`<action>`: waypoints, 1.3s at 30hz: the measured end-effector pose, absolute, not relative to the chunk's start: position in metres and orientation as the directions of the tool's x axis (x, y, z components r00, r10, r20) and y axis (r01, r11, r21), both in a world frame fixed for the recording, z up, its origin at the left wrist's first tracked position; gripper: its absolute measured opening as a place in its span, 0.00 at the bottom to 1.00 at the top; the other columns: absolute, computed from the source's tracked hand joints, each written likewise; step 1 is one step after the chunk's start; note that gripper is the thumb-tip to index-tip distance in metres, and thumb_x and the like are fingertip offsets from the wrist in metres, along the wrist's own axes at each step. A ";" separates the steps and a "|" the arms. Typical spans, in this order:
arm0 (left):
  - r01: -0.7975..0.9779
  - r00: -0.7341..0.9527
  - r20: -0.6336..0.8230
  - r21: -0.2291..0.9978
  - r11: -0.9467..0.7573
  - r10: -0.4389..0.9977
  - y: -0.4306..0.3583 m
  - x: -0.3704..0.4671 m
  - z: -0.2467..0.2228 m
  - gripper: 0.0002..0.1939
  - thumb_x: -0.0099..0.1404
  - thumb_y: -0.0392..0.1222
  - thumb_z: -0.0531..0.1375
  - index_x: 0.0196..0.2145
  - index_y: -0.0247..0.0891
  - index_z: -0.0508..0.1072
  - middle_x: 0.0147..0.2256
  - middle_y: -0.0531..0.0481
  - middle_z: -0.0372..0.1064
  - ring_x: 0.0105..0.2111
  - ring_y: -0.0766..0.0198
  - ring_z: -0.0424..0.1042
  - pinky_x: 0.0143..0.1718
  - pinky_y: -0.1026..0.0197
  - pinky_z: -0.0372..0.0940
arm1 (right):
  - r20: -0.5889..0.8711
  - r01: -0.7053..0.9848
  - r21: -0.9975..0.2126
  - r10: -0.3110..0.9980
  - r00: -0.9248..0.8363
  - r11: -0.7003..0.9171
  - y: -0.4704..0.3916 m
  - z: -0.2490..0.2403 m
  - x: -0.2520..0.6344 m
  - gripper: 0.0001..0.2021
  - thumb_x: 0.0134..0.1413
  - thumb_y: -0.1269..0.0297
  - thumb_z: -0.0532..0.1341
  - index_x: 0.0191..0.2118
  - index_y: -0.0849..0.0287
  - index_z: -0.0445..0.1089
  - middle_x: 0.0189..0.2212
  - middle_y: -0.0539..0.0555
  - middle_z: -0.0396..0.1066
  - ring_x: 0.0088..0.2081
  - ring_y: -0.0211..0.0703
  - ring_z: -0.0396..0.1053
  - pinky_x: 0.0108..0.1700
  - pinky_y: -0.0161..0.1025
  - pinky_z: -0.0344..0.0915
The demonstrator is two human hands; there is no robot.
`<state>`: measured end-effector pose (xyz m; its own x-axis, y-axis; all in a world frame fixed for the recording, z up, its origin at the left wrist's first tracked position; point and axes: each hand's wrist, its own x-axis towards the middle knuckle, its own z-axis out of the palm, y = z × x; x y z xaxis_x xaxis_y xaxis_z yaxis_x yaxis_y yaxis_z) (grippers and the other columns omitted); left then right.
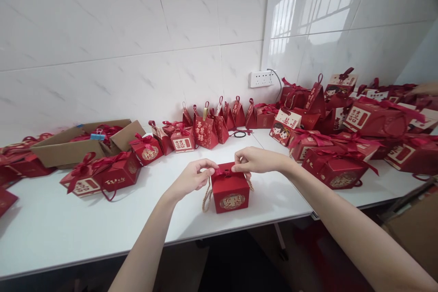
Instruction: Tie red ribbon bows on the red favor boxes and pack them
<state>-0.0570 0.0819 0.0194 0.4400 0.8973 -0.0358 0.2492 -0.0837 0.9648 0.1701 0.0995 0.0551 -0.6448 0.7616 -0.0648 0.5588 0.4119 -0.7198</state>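
A small red gift box [232,195] with gold lettering stands upright near the table's front edge. A twisted gold cord handle [205,198] hangs at its left side, and a bit of cord shows at its right. On its top lies a dark red ribbon [225,173]. My left hand [195,176] pinches the ribbon at the box's upper left corner. From the right, my right hand [256,160] has thumb and fingers closed at the ribbon's other side, above the box top. The fingers partly hide the ribbon, so I cannot tell how it is tied.
Several finished-looking red gift boxes [333,171] crowd the right side. Small triangular boxes [205,131] line the wall. An open cardboard box [51,151] with red ribbons stands left, behind a long red box [102,175]. A black ring [239,134] lies behind. A power strip [262,79] is on the wall.
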 end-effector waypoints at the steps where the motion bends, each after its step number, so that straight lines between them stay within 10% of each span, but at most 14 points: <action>1: 0.249 0.442 -0.049 0.966 -0.070 0.896 0.081 -0.057 0.020 0.20 0.56 0.56 0.61 0.36 0.35 0.67 0.16 0.62 0.48 0.15 0.76 0.44 0.16 0.69 0.40 | -0.056 0.567 -0.713 0.773 -0.632 0.412 0.100 0.054 0.170 0.11 0.50 0.60 0.60 0.22 0.58 0.62 0.15 0.48 0.68 0.21 0.37 0.64 0.24 0.32 0.56; 14: 0.462 0.376 0.080 0.847 -0.262 0.923 0.075 -0.052 0.035 0.14 0.57 0.52 0.59 0.25 0.37 0.73 0.24 0.52 0.63 0.20 0.68 0.56 0.18 0.67 0.48 | -0.109 0.447 -0.841 0.714 -0.692 0.305 0.104 0.043 0.181 0.08 0.51 0.61 0.58 0.26 0.58 0.63 0.14 0.46 0.68 0.19 0.35 0.60 0.24 0.32 0.52; 19: 0.442 0.399 0.021 0.872 -0.213 0.917 0.076 -0.053 0.031 0.14 0.58 0.52 0.59 0.25 0.38 0.68 0.18 0.57 0.53 0.18 0.71 0.50 0.17 0.68 0.45 | -0.147 0.492 -0.824 0.733 -0.664 0.280 0.104 0.039 0.176 0.11 0.50 0.56 0.60 0.26 0.56 0.60 0.11 0.44 0.64 0.17 0.35 0.58 0.23 0.32 0.52; 28: 0.172 0.438 0.040 0.977 -0.127 0.898 0.078 -0.046 0.026 0.18 0.55 0.53 0.62 0.25 0.35 0.66 0.19 0.58 0.54 0.16 0.76 0.47 0.16 0.69 0.42 | 0.189 0.563 -0.534 0.738 -0.648 0.631 0.096 0.047 0.171 0.12 0.48 0.60 0.63 0.22 0.58 0.63 0.23 0.50 0.65 0.26 0.38 0.60 0.29 0.34 0.53; 39: 0.135 0.482 0.043 0.983 -0.122 0.875 0.078 -0.044 0.023 0.15 0.56 0.51 0.62 0.25 0.36 0.66 0.12 0.62 0.49 0.13 0.76 0.46 0.16 0.69 0.42 | 0.067 0.440 -0.727 0.692 -0.719 0.527 0.094 0.050 0.174 0.11 0.49 0.59 0.62 0.25 0.60 0.65 0.21 0.47 0.65 0.22 0.34 0.59 0.24 0.32 0.54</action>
